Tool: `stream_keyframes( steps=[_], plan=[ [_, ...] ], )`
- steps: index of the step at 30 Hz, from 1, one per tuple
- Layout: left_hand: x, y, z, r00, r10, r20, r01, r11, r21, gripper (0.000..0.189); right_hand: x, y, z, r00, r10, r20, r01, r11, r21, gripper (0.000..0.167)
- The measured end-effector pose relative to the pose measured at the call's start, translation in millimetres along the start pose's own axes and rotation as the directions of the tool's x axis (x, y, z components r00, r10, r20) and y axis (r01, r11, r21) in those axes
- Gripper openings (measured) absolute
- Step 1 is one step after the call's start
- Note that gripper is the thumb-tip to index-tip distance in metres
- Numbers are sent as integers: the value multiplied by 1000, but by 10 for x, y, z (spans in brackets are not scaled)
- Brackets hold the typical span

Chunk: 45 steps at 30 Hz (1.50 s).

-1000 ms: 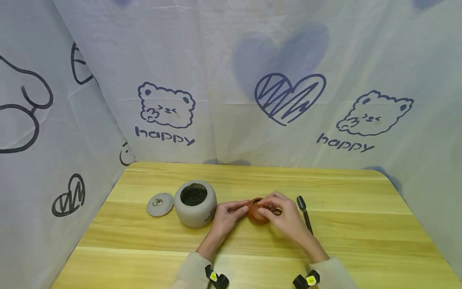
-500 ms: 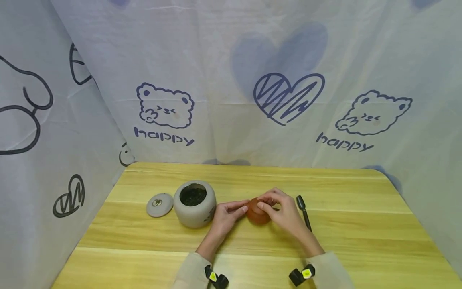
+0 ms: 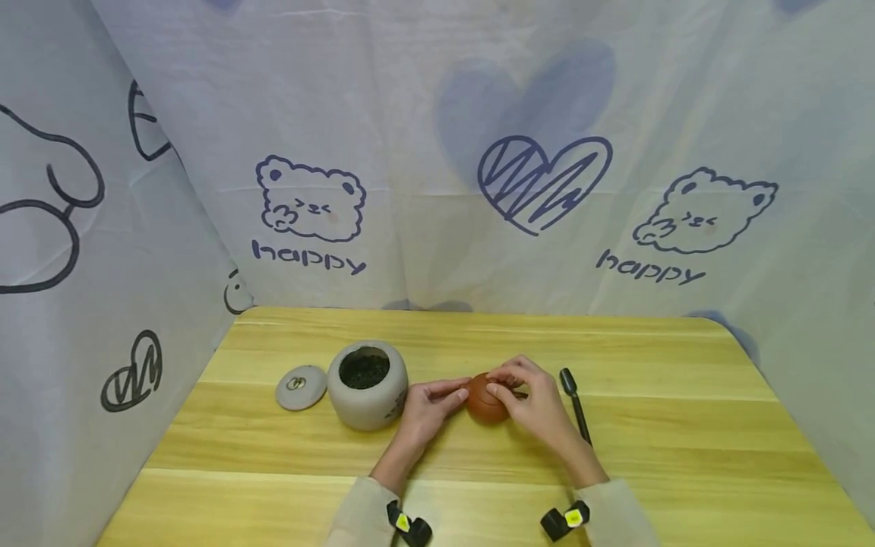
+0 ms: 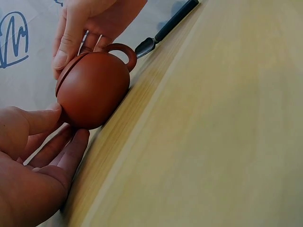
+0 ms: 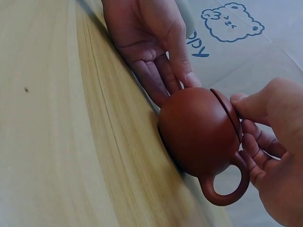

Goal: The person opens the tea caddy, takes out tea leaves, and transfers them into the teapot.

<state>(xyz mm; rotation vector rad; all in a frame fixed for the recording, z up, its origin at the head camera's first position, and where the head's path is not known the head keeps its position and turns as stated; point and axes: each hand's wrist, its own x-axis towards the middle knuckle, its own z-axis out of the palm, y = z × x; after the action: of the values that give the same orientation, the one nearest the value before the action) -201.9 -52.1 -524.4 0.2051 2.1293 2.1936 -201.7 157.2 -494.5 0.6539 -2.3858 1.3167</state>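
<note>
A round reddish-brown clay teapot (image 3: 487, 412) stands on the table, its loop handle (image 5: 244, 187) on the right-hand side. Thumb and fingers of my left hand (image 3: 425, 414) pinch it at the side opposite the handle, where the spout is hidden. The teapot lid (image 5: 229, 106) sits over the opening, with a thin dark seam showing between it and the body. My right hand (image 3: 540, 399) pinches the lid at its top; the fingers cover any knob. To the left of my left hand is a grey jar (image 3: 369, 406) with dark tea leaves (image 3: 364, 371) inside.
A grey jar lid (image 3: 301, 387) lies flat left of the jar. A black scoop (image 3: 575, 403) lies just right of my right hand. Patterned cloth (image 3: 437, 251) hangs behind the wooden table (image 3: 683, 425) and along its sides.
A second ago the teapot's opening showed, with the lid tilted in my right hand. The lid has since come down over the opening. My left hand has kept its place.
</note>
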Motion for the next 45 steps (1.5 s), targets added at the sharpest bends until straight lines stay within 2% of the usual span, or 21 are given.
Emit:
stream_keyframes(
  steps=[7,11,16,20,28,34,40,45],
  plan=[
    [4,14,12,1000,-4,3,4,1000,-11,24,0,4,-8,1000,12,-1,-12,1000,5,13],
    [-11,50,24,1000,26,9,-27,1000,12,24,-6,-6,-16,1000,30,4,-30,999,14,14],
    [-36,103,20,997,76,-9,-74,993,93,22,-11,0,-14,999,36,16,-36,999,14,14],
    [-45,155,4,992,124,-3,-122,979,166,24,-11,1,-6,999,30,16,-30,999,22,16],
    [-96,365,-11,987,159,-4,-155,965,212,23,-10,-52,-38,999,33,8,-33,998,57,20],
    [-140,560,-38,977,215,-7,-208,951,228,22,-3,-124,-58,998,55,-23,-53,995,82,26],
    [-220,812,-120,959,283,-1,-276,935,223,24,34,-167,-5,1000,19,-11,-18,996,86,34],
    [-257,960,-250,929,369,-37,-355,914,199,24,108,-260,37,999,28,-18,-25,988,151,39]
  ],
)
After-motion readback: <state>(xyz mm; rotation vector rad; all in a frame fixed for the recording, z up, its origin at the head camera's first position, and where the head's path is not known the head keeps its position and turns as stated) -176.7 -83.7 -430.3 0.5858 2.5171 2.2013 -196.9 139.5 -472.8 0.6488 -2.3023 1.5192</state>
